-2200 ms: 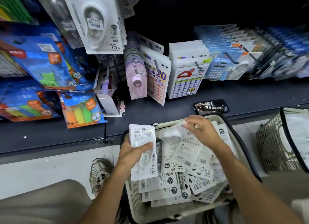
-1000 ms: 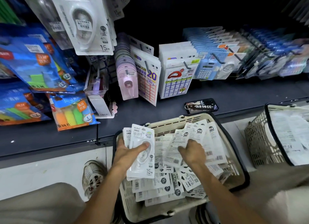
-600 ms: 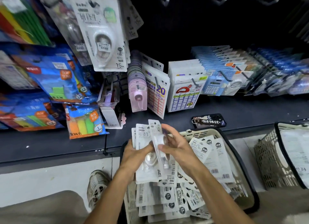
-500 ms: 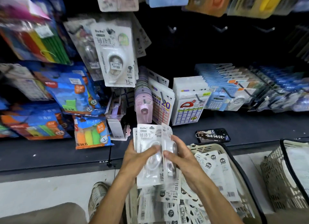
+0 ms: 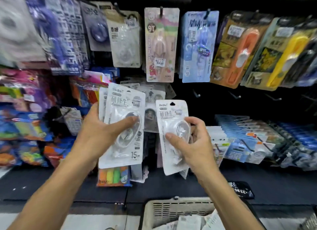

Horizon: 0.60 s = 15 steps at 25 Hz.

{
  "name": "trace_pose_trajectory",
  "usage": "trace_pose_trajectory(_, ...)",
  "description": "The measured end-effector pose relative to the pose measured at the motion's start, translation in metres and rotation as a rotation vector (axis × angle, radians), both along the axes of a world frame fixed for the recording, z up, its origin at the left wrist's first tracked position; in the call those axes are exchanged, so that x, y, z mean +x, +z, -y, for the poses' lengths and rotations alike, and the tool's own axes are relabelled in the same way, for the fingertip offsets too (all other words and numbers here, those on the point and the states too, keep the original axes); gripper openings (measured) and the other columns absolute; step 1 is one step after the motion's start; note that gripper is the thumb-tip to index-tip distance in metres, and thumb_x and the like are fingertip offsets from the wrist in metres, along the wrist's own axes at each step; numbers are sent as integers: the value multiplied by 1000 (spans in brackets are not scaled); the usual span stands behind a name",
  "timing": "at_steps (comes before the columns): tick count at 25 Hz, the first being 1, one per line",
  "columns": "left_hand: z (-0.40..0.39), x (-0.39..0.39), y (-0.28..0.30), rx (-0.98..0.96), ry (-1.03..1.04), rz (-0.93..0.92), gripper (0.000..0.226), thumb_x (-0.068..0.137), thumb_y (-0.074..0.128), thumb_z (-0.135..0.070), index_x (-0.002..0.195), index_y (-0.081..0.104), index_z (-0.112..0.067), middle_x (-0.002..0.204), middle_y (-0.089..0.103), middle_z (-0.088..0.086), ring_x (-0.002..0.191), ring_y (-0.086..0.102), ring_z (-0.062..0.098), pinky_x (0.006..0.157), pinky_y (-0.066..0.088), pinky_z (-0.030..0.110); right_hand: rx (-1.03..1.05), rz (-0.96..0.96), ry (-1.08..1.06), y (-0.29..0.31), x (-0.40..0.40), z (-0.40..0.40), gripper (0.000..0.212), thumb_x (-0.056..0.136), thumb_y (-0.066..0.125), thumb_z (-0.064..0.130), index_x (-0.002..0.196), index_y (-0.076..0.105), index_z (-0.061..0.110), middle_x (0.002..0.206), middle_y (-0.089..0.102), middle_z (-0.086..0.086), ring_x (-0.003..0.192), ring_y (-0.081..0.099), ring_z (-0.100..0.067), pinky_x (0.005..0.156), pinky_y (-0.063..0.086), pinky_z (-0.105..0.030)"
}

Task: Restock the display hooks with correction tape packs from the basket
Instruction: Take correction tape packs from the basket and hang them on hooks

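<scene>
My left hand [image 5: 101, 132] grips a small stack of white correction tape packs [image 5: 122, 109], thumb across the front pack's blister. My right hand [image 5: 192, 144] holds a single white correction tape pack [image 5: 169, 116] upright, its hang hole at the top. Both are raised in front of the display wall. Bare metal hooks [image 5: 196, 93] stick out of the dark panel just right of and above the single pack. The beige basket [image 5: 171, 211] sits low at the bottom edge with more packs [image 5: 190, 222] inside.
Hanging stationery packs [image 5: 161, 44] fill the row above. Coloured packs [image 5: 22, 126] crowd the left; blue calculators [image 5: 238, 149] hang at right. A phone [image 5: 241, 190] lies on the dark shelf [image 5: 51, 183] near my right forearm.
Both hands rose from the basket up to the display wall. My right hand pulled one pack away from the stack in my left hand. The view tilted upward.
</scene>
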<state>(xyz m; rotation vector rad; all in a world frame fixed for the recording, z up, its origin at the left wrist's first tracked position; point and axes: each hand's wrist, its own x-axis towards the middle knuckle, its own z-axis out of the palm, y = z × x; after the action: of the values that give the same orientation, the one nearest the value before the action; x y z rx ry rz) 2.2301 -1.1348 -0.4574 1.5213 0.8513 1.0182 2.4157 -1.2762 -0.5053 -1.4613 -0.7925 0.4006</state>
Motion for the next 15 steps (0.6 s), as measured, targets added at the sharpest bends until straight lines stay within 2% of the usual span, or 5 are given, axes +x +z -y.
trace_pose_trajectory(3, -15, -22, -6, -58, 121, 81, 78, 42, 96, -47, 113, 67, -34, 100, 80, -13, 87, 78, 13, 80, 60, 40, -77, 146, -16, 23, -15, -40, 70, 61, 80, 65, 120, 47, 48, 120, 54, 24, 104, 56, 5, 78, 55, -30)
trace_pose_trajectory(6, -15, -30, -15, -101, 140, 107, 82, 44, 97, -47, 119, 66, -33, 105, 80, -11, 95, 78, 18, 91, 59, 49, -192, 293, -96, 32, -22, -71, 67, 76, 78, 55, 131, 45, 35, 134, 50, 16, 117, 51, -8, 88, 41, -30)
trace_pose_trajectory(10, -14, -36, -14, -100, 119, 126, 79, 47, 98, -48, 117, 65, -36, 104, 80, -13, 90, 78, 14, 87, 60, 47, -161, 260, -170, 18, -26, -78, 59, 83, 76, 48, 132, 46, 35, 131, 47, 16, 112, 45, -8, 89, 35, -29)
trace_pose_trajectory(13, -12, -37, -12, -104, 110, 156, 83, 41, 99, -51, 115, 65, -36, 102, 80, -14, 88, 79, 12, 78, 60, 40, -183, 219, -139, 13, -19, -83, 56, 88, 73, 42, 137, 47, 32, 131, 46, 12, 120, 47, -14, 90, 37, -30)
trace_pose_trajectory(15, -10, -35, -10, -93, 81, 168, 74, 48, 93, -48, 116, 66, -34, 103, 80, -11, 89, 79, 14, 79, 59, 41, -301, 432, -191, 14, -15, -92, 57, 93, 66, 38, 144, 42, 28, 143, 41, 4, 122, 48, -21, 91, 40, -32)
